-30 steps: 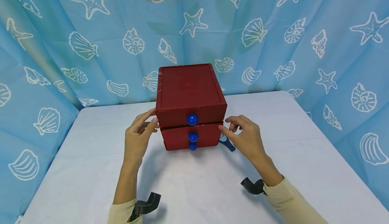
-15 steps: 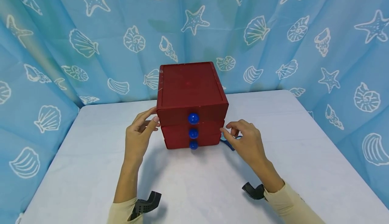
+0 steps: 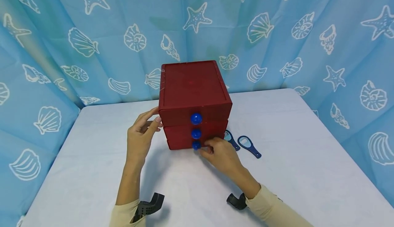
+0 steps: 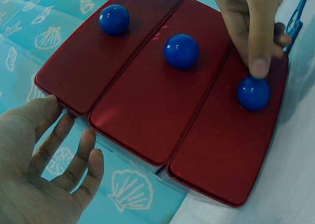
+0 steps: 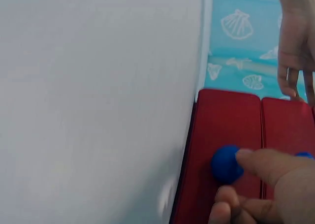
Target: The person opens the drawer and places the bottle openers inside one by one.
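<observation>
A dark red three-drawer chest (image 3: 191,87) stands on the white table, each drawer front bearing a round blue knob. My left hand (image 3: 141,136) is at its left side, fingertips against the top drawer's edge and the fingers loosely spread. At the bottom knob (image 4: 253,93) is my right hand (image 3: 223,155). Its thumb tip meets or nearly meets that knob, while the other fingers curve beside it without visibly closing round it. In the left wrist view all three drawer fronts look pushed in.
Two small blue-handled magnifiers lie on the table to the chest's right, one (image 3: 248,146) in full view and the other (image 3: 235,145) partly behind the chest. A blue curtain (image 3: 277,49) with white shells hangs behind the table (image 3: 92,158).
My right hand has left the chest's right side and come down and left to the bottom knob, revealing the second magnifier. The middle drawer has slid back in. My left hand stays put.
</observation>
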`<action>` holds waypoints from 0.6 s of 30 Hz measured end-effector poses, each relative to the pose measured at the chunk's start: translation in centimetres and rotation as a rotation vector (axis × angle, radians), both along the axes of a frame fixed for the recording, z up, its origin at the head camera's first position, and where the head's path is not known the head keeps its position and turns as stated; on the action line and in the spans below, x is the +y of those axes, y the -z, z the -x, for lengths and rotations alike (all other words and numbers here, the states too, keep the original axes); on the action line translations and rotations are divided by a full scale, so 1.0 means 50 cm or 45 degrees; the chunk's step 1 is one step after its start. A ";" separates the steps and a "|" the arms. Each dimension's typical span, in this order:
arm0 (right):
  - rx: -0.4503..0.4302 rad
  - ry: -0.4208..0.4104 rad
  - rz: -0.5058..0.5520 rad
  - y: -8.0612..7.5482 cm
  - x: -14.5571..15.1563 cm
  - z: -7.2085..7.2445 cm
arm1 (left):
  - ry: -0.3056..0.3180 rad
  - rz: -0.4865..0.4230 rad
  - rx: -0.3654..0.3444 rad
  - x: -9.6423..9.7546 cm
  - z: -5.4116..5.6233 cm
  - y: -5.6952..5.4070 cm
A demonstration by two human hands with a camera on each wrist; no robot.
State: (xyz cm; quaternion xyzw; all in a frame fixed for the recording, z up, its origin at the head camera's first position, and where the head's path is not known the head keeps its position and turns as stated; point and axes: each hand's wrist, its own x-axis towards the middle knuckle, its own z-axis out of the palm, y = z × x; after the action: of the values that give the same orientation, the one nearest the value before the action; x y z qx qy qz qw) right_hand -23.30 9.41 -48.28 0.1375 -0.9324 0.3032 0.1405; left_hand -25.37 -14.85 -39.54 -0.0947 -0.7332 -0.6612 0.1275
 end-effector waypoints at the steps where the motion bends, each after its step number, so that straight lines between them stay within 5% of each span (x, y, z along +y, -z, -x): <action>1: 0.014 0.001 -0.001 0.003 -0.007 0.001 | 0.002 -0.001 0.001 0.000 0.000 0.000; 9: 0.144 0.018 0.017 0.012 -0.032 0.011 | 0.008 0.015 0.019 0.000 0.004 -0.003; 18: 0.053 0.037 0.049 0.015 -0.037 -0.005 | -0.004 0.026 -0.003 -0.003 0.001 -0.006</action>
State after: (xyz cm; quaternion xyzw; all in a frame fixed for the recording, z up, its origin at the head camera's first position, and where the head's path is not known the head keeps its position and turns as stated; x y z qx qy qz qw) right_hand -23.03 7.58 -49.01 0.1273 -0.9252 0.3161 0.1668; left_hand -25.39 -15.02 -39.26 -0.0941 -0.7401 -0.6537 0.1268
